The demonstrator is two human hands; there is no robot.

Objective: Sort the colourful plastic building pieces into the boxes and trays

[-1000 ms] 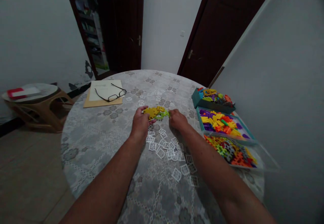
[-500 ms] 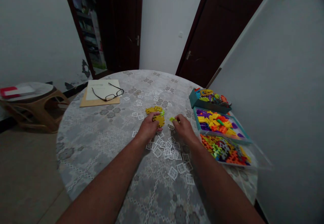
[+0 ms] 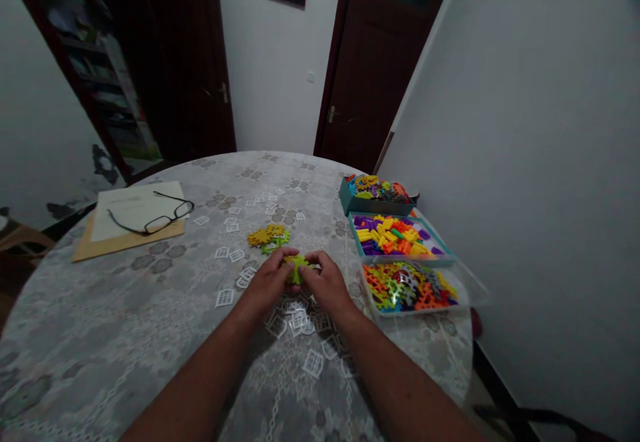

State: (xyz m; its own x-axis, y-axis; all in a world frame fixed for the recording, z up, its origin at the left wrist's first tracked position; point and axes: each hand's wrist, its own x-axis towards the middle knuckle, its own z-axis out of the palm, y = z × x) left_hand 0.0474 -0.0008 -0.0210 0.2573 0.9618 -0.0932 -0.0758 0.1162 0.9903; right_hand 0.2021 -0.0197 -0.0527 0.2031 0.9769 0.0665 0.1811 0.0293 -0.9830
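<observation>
Grip: the green piece (image 3: 297,270) is pinched by the left hand (image 3: 269,283) and the right hand (image 3: 327,285) together, thumbs on top.
Green piece: it is held between the hands, and its edges are hidden by fingers.
Gear pile (image 3: 267,235): it is seen just past the grip, a bit left.
White window pieces (image 3: 299,321): they are spread around the grip, many on the near side.
Slip: the green piece could be dropped if it is pushed crookedly.
Bump: white pieces could be scattered by low wrists.

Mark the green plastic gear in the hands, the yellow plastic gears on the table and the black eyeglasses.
Green plastic gear (image 3: 298,267): head view, visible face.
Yellow plastic gears (image 3: 259,237): head view, left gear's face.
Black eyeglasses (image 3: 173,219): head view, nose bridge.
</observation>
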